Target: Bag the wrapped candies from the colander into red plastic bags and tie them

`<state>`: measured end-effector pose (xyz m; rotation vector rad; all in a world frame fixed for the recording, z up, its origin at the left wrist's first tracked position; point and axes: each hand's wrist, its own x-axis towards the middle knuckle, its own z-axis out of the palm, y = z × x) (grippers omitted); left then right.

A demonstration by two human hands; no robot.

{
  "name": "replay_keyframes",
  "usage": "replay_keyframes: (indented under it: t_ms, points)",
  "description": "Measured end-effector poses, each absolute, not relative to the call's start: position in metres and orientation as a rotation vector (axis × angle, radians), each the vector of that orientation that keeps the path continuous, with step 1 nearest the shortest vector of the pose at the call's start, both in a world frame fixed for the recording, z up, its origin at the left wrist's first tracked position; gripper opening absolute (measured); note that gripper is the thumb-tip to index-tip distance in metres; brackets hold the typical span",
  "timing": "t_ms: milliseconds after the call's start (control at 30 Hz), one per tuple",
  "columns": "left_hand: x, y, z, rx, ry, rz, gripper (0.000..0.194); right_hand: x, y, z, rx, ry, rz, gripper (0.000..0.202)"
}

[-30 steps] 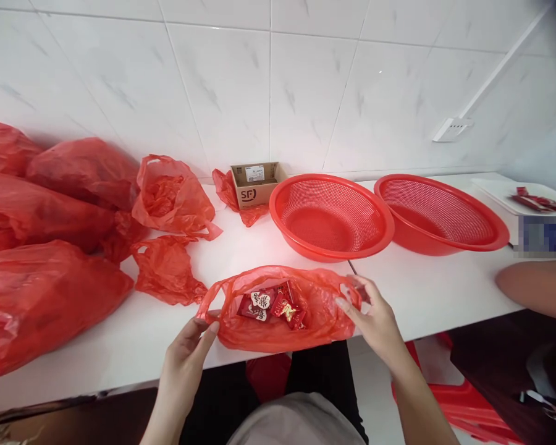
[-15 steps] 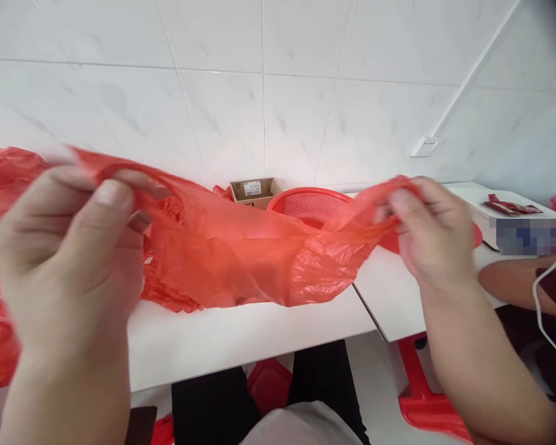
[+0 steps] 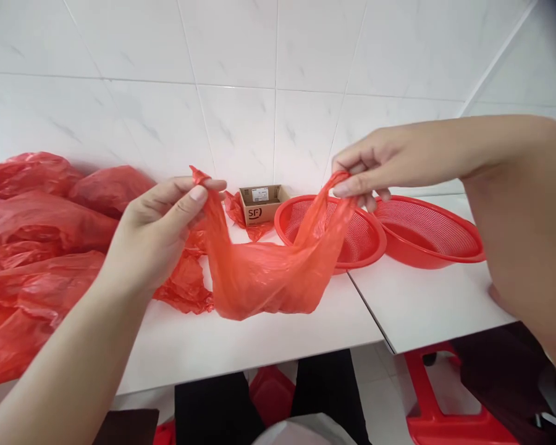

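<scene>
A thin red plastic bag (image 3: 269, 281) hangs between my two hands above the white table (image 3: 259, 346), sagging in the middle. My left hand (image 3: 160, 225) pinches one upper end of it between thumb and fingers. At the other side my right hand (image 3: 368, 167), reaching in from the right, grips the twisted handle part of the bag. Behind the bag's right side stands a red perforated basket (image 3: 361, 241), partly covered by it. Whether anything lies inside the bag cannot be made out.
Bulging red bags (image 3: 37, 228) cover the table's left side. A small cardboard box (image 3: 254, 213) stands by the tiled wall beside crumpled red plastic (image 3: 234, 207). Another red basket (image 3: 426, 232) sits at the right. Below are red stools (image 3: 449, 395).
Both hands have moved farther away and closer together, so the bag is less stretched and its ends point up. My right forearm has swung up to come in from the side.
</scene>
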<state>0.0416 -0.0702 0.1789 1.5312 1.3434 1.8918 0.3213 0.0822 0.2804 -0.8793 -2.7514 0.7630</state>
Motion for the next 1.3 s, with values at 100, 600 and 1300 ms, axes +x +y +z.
replay_keyframes:
  t_ms: [100,600,1300]
  points:
    - [0.041,-0.065,0.185,1.505,1.133,1.705,0.029,0.307,0.09,0.29,-0.648,-2.661,0.766,0.055]
    - [0.058,-0.029,0.19,1.421,1.182,1.094,0.035,0.233,0.05,0.227,-0.487,-2.39,0.741,0.019]
    - [0.051,-0.042,0.175,2.252,1.585,1.074,0.02,0.231,0.042,0.169,-0.434,-2.264,1.314,0.029]
